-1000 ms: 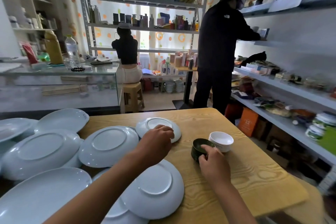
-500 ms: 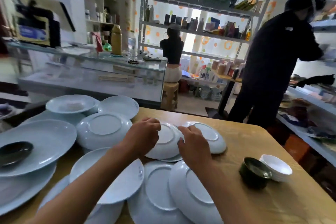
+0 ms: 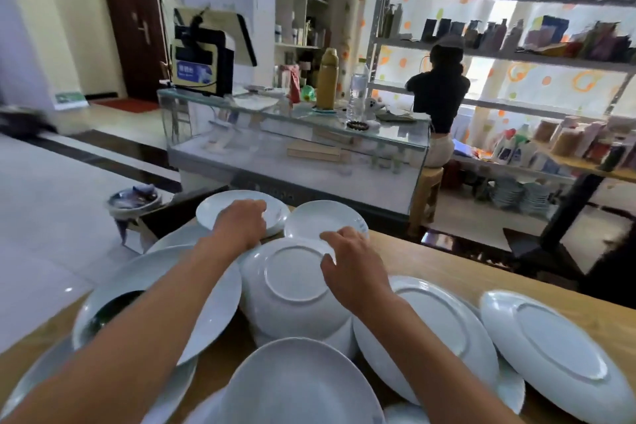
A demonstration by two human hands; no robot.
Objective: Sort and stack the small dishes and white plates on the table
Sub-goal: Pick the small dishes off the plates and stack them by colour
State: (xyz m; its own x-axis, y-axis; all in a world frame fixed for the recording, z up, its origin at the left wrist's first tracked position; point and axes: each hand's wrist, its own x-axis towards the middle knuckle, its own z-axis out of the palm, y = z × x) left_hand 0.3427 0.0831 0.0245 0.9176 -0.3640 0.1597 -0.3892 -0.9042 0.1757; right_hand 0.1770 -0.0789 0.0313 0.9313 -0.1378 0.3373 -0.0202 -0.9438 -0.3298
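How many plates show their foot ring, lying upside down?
3: the middle plate under the right hand, the next plate rightward, the far-right plate. More may hide beneath piles.

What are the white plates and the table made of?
The white plates look like glazed ceramic or porcelain: smooth, glossy, with a raised foot ring underneath. They could be hard plastic; the picture cannot settle it. The table looks like light wood or a wood-look surface, with grain lines showing.

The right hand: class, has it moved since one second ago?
Yes. The right hand left the dark bowl and went left across the table onto an upturned plate.
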